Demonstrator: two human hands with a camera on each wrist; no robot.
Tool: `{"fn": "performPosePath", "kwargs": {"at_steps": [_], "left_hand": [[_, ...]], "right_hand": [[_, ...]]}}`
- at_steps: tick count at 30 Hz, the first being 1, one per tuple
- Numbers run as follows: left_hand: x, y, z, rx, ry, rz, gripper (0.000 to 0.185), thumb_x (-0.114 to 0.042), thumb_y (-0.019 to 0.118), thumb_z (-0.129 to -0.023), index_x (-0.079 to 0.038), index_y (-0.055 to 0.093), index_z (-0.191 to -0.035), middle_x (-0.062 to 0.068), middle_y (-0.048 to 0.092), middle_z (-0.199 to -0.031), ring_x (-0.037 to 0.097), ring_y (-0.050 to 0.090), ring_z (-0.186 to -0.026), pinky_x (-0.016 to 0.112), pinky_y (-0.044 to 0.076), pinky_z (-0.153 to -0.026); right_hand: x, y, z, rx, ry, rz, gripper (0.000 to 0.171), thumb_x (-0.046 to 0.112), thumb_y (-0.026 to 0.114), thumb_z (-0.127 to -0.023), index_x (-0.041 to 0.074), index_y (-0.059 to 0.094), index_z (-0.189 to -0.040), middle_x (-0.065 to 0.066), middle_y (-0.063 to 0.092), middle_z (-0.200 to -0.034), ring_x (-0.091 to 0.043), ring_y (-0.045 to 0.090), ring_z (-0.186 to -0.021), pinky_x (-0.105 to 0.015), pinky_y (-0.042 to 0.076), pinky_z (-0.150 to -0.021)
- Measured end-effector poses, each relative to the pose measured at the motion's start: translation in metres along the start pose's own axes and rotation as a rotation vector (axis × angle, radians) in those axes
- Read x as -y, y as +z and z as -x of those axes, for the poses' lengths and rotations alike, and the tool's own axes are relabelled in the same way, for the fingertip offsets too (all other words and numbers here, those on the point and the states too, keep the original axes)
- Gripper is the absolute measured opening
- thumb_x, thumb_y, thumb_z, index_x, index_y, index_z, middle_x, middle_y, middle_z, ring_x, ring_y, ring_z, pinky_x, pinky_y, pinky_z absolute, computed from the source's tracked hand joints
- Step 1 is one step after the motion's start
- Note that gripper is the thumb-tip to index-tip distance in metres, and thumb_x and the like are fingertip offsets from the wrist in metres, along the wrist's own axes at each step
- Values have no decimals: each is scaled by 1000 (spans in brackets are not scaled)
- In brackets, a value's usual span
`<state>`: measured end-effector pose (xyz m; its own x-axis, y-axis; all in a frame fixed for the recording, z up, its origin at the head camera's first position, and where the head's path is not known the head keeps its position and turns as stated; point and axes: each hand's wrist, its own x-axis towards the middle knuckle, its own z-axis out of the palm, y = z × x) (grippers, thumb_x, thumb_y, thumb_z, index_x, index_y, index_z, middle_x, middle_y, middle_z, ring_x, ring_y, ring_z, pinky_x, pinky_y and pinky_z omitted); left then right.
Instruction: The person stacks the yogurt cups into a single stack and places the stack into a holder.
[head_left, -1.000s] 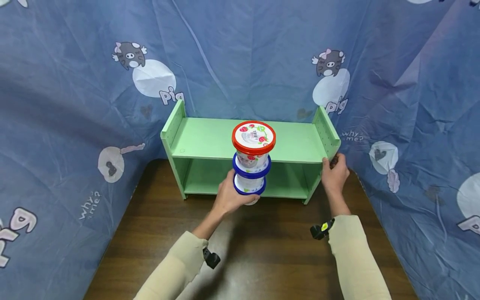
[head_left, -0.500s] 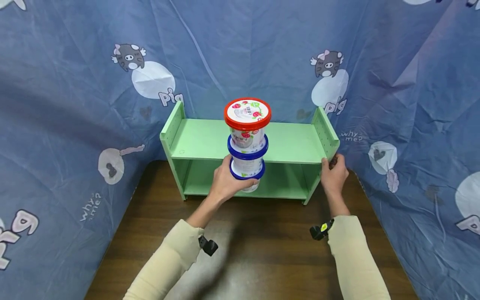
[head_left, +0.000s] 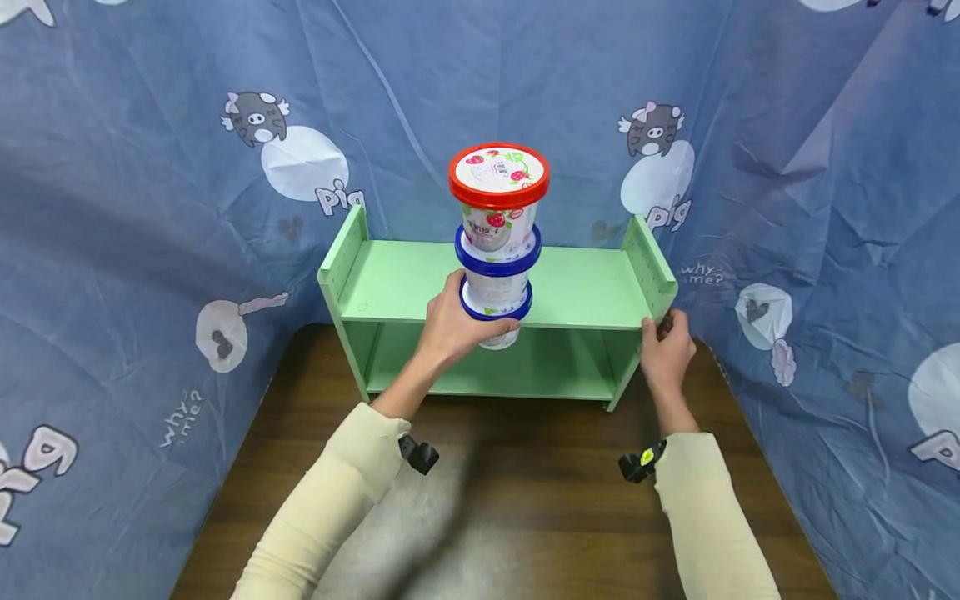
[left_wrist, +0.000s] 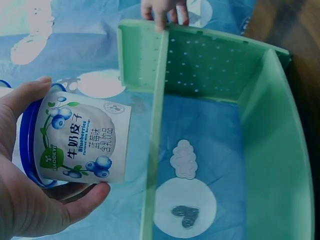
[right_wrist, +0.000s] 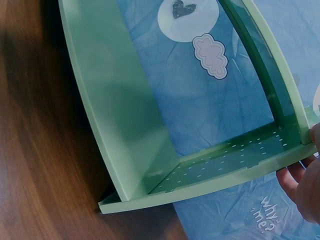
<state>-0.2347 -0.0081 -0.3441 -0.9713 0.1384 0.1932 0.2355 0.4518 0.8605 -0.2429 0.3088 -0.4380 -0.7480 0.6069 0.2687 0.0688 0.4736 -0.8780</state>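
The left hand point(head_left: 457, 329) curls round the bottom cup point(head_left: 493, 310) of a stack of three cups, thumb on one side and fingers wrapped under and behind; the left wrist view shows the palm and thumb point(left_wrist: 27, 92) cupping the blueberry-printed wall of that cup point(left_wrist: 82, 142). Only this lowest cup is gripped. The middle cup point(head_left: 497, 254), with a blue rim, and the red-lidded top cup point(head_left: 498, 192) merely sit on it, so the stack is tall above the grip and held in the air in front of the shelf point(head_left: 420, 283), its base about level with the front edge of the shelf's upper board.

The likeliest failure, as I judge it, is the top cup tipping or sliding off: any tilt of the wrist or a quick stop is magnified up there, and nothing holds the upper two. A second risk is the bottom cup catching the front edge of the upper board, which could jolt the stack or knock it out of line.

The right hand point(head_left: 666, 350) grips the right end panel of the shelf, fingers curled round its front edge; the right wrist view shows fingertips point(right_wrist: 300, 182) at that panel. If this hold slackens, a knock from the stack could shift the shelf on the table point(head_left: 525, 500).
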Motion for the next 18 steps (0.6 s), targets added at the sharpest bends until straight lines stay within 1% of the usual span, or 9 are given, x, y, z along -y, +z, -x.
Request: {"fn": "performPosePath", "kwargs": {"at_steps": [3,9,14,18], "left_hand": [[-6,0,-9,-4,7,2,95,-42,87,-63,-16,39,-141,8,61,-130,26,62,-114,44,52,-95],[-14,0,-28,-28,8,-32,94,-42,87,-61,-14,42,-138,7,62,-127,25,62,-112,43,52,-94],[-14,2,-41,-38,-3,-48,94,-43,87,-61,-15,42,-137,7,62,-126,25,62,-112,42,52,-93],[-11,4,-48,-37,-11,-37,93,-43,87,-62,-14,41,-137,7,62,-127,25,62,-112,43,52,-93]], "right_hand": [[0,-1,0,-2,2,-1,36,19,59,-93,2,54,-124,-23,63,-123,-37,62,-114,-45,47,-103],[1,-1,0,9,16,-5,37,19,59,-94,2,53,-126,-24,63,-124,-37,62,-115,-45,47,-104],[0,-1,0,16,23,-2,37,17,58,-94,1,52,-127,-23,62,-125,-37,62,-116,-45,47,-104],[-1,0,-1,5,9,2,37,18,59,-93,1,53,-125,-23,63,-125,-37,62,-114,-45,47,-104]]}}
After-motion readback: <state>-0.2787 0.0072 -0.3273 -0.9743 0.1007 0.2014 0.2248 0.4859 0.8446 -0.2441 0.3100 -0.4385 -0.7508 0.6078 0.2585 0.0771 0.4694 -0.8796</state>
